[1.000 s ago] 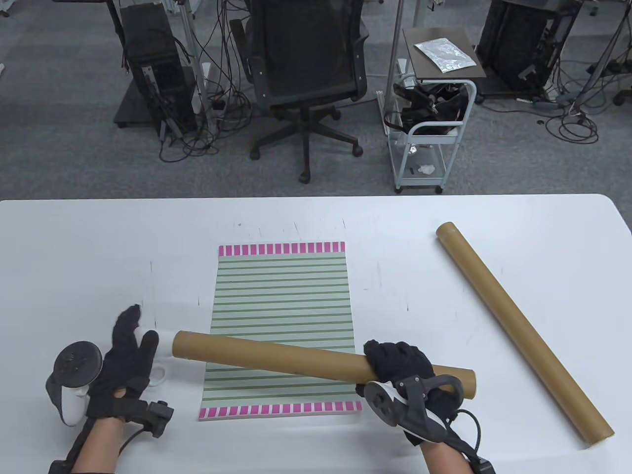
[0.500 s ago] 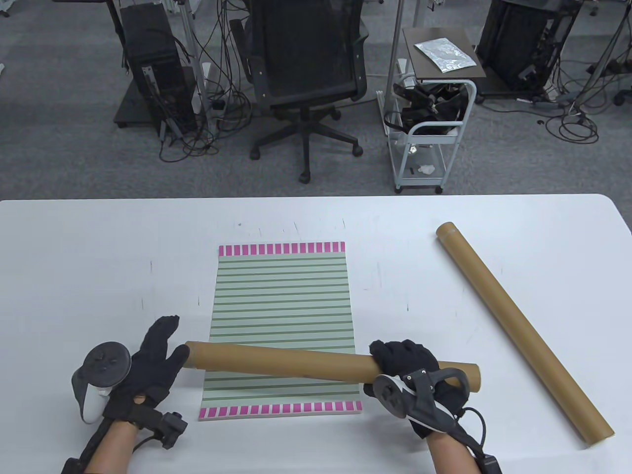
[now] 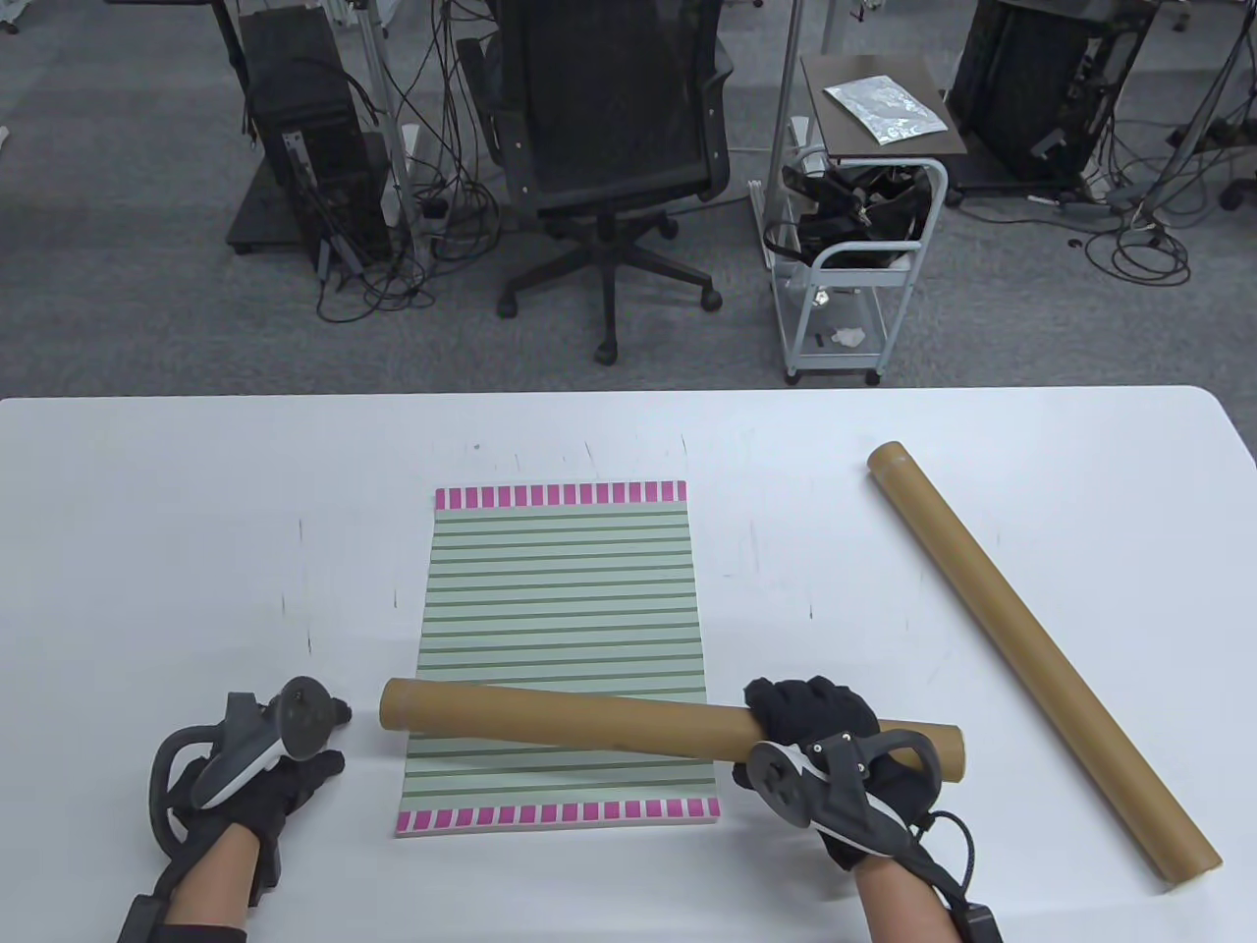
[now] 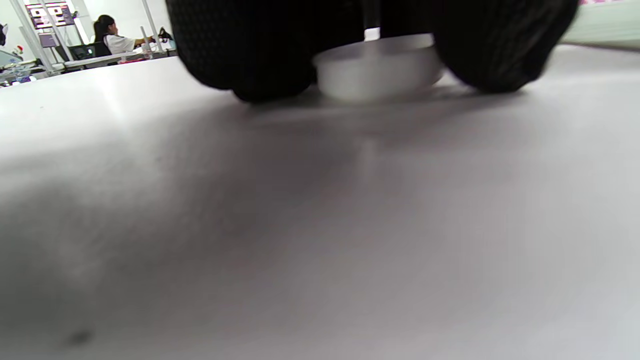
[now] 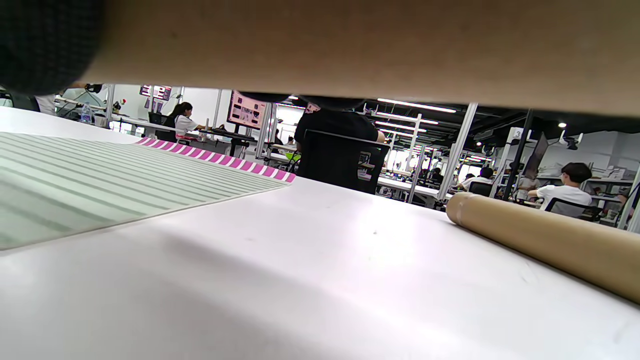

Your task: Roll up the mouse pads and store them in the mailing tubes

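Since the earlier frames, left hand (image 3: pixel 285 776) has turned palm-down and come away from the open end of the held tube (image 3: pixel 579 714); white end cap no longer visible in table view.

Table view: right hand (image 3: pixel 820 732) is wrapped around the held tube near its right end, tube lying across the near part of the striped mouse pad (image 3: pixel 560 599), which lies flat. Left hand sits on the table (image 3: pixel 196 511) left of the tube's open end, not touching it. Second tube (image 3: pixel 1041 653) lies diagonally, well apart to the right.

Left wrist view: fingers (image 4: pixel 240 55) press down on either side of a white cap (image 4: pixel 377 70) on the table; whether they pinch it, cannot tell.

Right wrist view: held tube fills the top edge, raised above the table; pad left, second tube right.
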The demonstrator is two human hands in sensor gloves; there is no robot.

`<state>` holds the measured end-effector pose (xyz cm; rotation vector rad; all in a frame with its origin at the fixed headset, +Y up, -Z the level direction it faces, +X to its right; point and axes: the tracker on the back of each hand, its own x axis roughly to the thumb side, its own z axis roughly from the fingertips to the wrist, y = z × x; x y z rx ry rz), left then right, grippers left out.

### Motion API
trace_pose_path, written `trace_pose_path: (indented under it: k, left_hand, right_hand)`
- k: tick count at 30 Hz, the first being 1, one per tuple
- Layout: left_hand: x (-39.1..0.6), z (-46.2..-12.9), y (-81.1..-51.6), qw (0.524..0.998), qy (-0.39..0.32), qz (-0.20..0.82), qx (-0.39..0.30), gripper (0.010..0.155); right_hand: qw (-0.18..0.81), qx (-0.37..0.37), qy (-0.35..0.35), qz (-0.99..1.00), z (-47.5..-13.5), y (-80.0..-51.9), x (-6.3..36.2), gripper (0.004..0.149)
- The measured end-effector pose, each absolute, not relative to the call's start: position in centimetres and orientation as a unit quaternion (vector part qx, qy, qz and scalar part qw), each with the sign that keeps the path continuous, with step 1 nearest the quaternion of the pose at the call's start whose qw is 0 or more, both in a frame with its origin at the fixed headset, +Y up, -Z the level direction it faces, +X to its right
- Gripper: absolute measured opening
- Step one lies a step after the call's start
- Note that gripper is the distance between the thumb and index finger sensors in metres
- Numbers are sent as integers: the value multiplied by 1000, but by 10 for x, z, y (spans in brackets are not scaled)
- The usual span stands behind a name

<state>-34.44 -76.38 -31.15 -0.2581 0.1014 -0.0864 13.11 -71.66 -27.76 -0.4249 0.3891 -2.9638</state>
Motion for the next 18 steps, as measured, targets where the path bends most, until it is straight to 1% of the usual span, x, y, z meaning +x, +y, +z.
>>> trace_pose_path:
  k: [1, 2, 3, 4, 5, 6, 7, 8, 10, 12, 15, 16, 18]
  left_hand:
    - [-345, -311, -760, 992, 46, -32, -113, 60]
    - [-349, -310, -756, 995, 50, 33, -85, 60]
    - [-353, -309, -754, 989, 55, 121, -64, 60]
    - [-359, -310, -752, 968, 42, 242, -58, 61]
    - [-363, -310, -753, 927, 12, 368, -69, 61]
    - [-365, -311, -756, 881, -12, 466, -84, 60]
    - [-367, -310, -759, 852, -16, 514, -93, 59]
    - [-367, -309, -760, 834, -31, 541, -102, 59]
    - [-368, -309, -761, 829, -53, 546, -111, 58]
    - [-367, -309, -758, 827, -60, 550, -102, 59]
    - [-361, -310, -757, 803, -81, 581, -105, 60]
    - [-360, -309, -755, 800, -73, 588, -94, 60]
    - [-358, -309, -753, 808, -79, 576, -90, 60]
  right_hand:
    - [62, -142, 128, -980, -278, -717, 130, 76]
    - [63, -143, 128, -979, -278, -717, 129, 76]
    - [64, -145, 129, -979, -277, -717, 128, 76]
    - [64, -145, 130, -979, -277, -717, 127, 76]
    - [62, -147, 131, -979, -277, -716, 126, 76]
    - [58, -146, 132, -979, -276, -716, 127, 76]
    - [51, -147, 133, -979, -276, -716, 127, 76]
    - [40, -148, 134, -979, -276, -715, 128, 76]
    - [24, -151, 135, -979, -276, -715, 130, 76]
    - [27, -150, 139, -978, -276, -714, 133, 76]
    - [7, -141, 135, -981, -277, -715, 136, 76]
    - [11, -141, 141, -980, -277, -714, 137, 76]
    - [12, -141, 144, -980, -277, -714, 138, 75]
